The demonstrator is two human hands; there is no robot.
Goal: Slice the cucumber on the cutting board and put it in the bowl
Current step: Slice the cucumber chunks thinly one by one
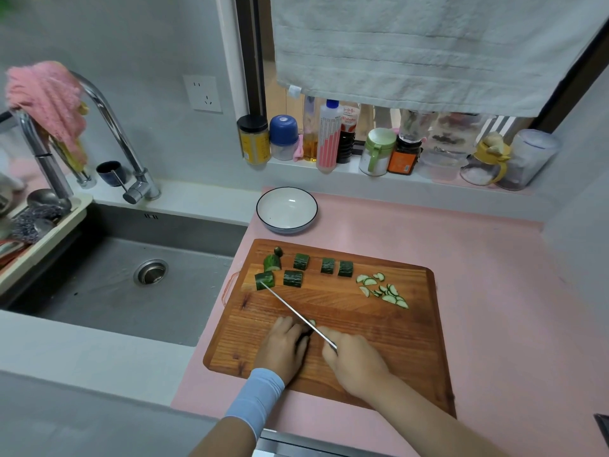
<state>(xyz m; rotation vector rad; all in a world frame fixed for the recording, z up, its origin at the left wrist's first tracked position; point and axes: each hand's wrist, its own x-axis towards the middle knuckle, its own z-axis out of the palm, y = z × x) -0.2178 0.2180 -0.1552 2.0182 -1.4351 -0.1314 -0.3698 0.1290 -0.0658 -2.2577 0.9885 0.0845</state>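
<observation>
A wooden cutting board [379,324] lies on the pink counter. Several dark green cucumber chunks [293,278] sit along its far left part, and a small heap of thin half-moon slices [384,290] lies at its far right. My left hand [285,346] presses a cucumber piece [308,329] onto the board, mostly hiding it. My right hand [354,362] grips a knife whose long blade [290,308] runs up and left, its edge set on that piece. The white bowl [286,209] with a dark rim stands empty beyond the board.
A steel sink [131,275] with a faucet [108,127] is at the left. Bottles and jars [329,140] line the window sill behind the bowl. A grey towel [428,51] hangs over the window. A dish rack [36,229] sits at the far left.
</observation>
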